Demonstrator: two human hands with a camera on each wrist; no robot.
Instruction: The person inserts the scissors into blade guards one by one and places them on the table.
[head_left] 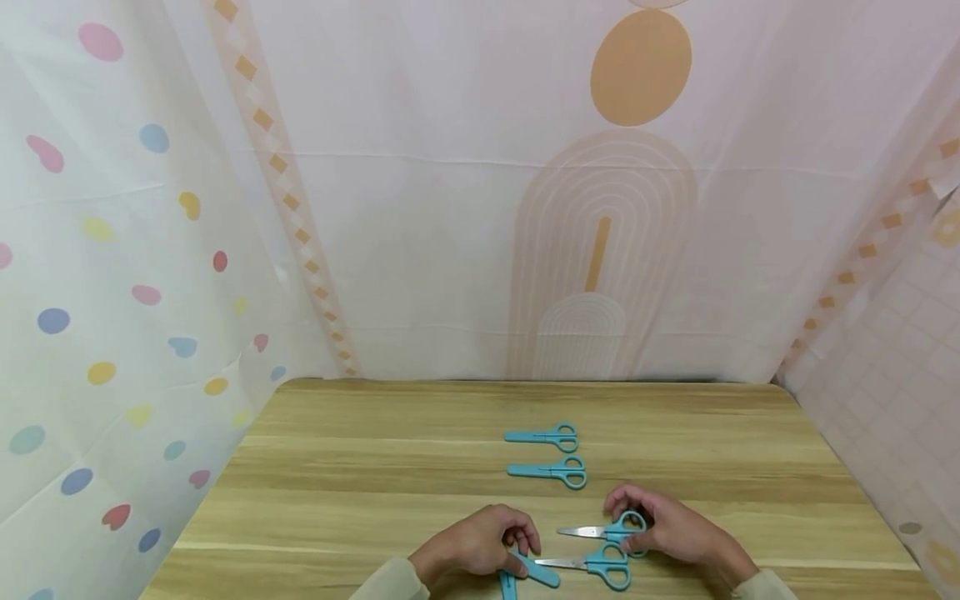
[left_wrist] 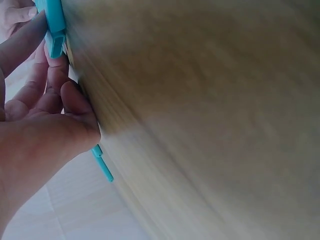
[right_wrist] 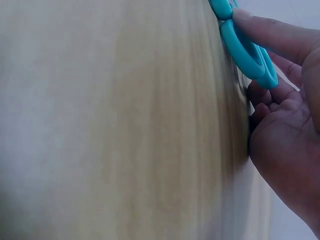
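Observation:
My left hand (head_left: 483,542) pinches a light-blue scissors sheath (head_left: 542,573) between thumb and fingers; its hollow end shows in the left wrist view. Partly under that hand lies a second blue sheath (head_left: 509,587). My right hand (head_left: 681,527) holds a pair of unsheathed scissors (head_left: 617,530) by the blue handle, blades pointing left. In the right wrist view the thumb lies on the handle (right_wrist: 242,52). Just in front, another pair of bare scissors (head_left: 600,564) rests on the table, its tip close to the held sheath.
Farther back on the wooden table (head_left: 360,467) lie two sheathed blue scissors, the rear pair (head_left: 542,437) and the nearer pair (head_left: 547,472), handles to the right. A patterned curtain (head_left: 420,250) hangs behind the table's far edge.

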